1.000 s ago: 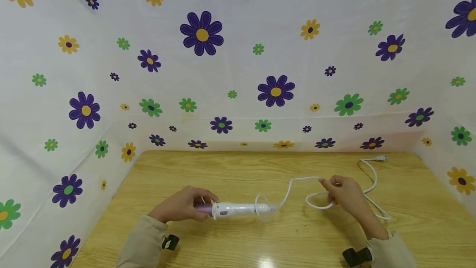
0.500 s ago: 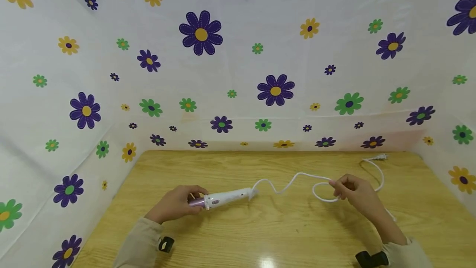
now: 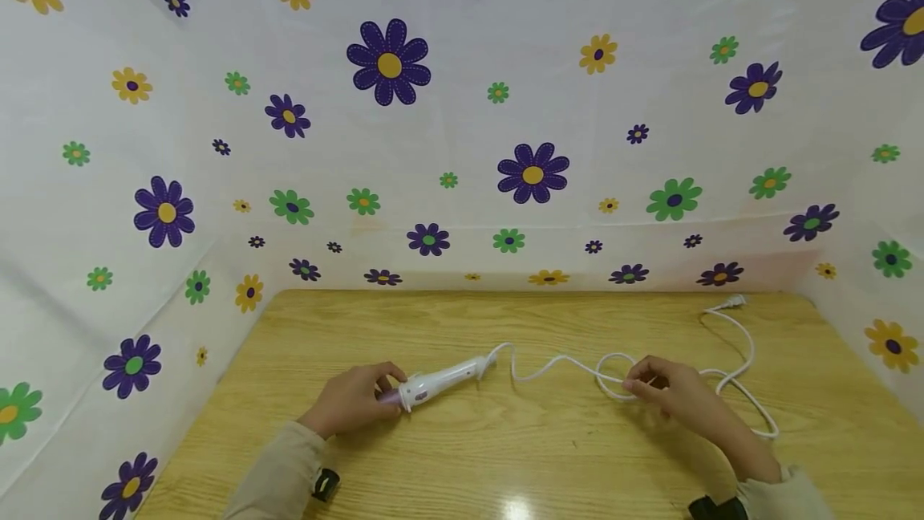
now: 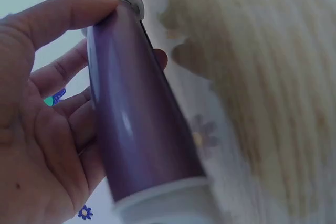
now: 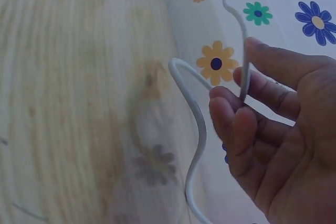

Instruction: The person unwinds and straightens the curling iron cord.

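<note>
My left hand (image 3: 357, 401) grips the purple barrel (image 4: 139, 114) of a curling iron with a white handle (image 3: 446, 379). The thumb lies over the barrel near the handle, and the fingers pass behind it. The handle points right and slightly away from me. From its end a white cord (image 3: 560, 358) runs in waves across to my right hand (image 3: 682, 393). In the right wrist view, thumb and forefinger pinch the cord (image 5: 243, 30), while a bend of it hangs past the other fingers. The barrel's far end is hidden by my left hand in the head view.
A white plug (image 3: 735, 302) lies at the back right of the wooden table (image 3: 505, 440). More cord loops on the tabletop beyond the right hand. Flower-printed cloth (image 3: 462, 127) stands around the back and sides.
The curling iron has turned so its handle end tilts away from me. My right hand moved right, then back left and slightly nearer, pinching the cord. The cord near the handle has straightened out.
</note>
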### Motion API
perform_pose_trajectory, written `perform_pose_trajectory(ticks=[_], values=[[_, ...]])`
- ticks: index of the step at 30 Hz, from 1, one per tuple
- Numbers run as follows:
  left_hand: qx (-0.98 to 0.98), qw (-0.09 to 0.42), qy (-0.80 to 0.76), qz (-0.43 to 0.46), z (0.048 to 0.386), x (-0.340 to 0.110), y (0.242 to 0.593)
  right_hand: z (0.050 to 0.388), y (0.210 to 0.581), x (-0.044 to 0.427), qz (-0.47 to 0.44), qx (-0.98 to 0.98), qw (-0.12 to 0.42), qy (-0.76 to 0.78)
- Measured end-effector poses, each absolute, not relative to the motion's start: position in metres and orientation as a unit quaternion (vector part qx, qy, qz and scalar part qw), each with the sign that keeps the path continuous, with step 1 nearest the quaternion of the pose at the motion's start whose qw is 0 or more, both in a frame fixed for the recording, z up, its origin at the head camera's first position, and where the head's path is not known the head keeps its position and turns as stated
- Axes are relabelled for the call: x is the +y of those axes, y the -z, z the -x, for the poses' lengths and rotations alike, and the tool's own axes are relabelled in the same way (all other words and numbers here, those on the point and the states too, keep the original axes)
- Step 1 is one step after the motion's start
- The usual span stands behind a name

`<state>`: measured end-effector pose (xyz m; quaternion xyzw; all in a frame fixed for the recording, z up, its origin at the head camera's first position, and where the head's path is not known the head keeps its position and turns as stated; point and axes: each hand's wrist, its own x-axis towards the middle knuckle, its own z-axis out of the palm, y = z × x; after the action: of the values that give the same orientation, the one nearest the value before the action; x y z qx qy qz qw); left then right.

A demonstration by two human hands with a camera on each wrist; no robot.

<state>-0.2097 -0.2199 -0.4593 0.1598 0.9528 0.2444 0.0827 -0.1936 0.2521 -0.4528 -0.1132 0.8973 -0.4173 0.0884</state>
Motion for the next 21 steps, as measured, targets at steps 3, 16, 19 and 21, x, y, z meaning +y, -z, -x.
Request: perform_pose_trajectory(ticks=[3,16,19,21], values=[[0.956,0.082,-0.221,-0.177,0.21,-0.217,0.46,0.193,0.457,0.251,0.121,0.901,0.099,0.404],[0.959,0.106,-0.197,-0.173,0.214,-0.206,0.449,0.19,0.462,0.258,0.11,0.893,0.094,0.426],[0.963,0.099,-0.186,-0.169,0.217,-0.202,0.445,0.188,0.461,0.262,0.101,0.907,0.075,0.402],[0.961,0.105,-0.183,-0.176,0.221,-0.197,0.443,0.188,0.461,0.264,0.097,0.913,0.066,0.392]])
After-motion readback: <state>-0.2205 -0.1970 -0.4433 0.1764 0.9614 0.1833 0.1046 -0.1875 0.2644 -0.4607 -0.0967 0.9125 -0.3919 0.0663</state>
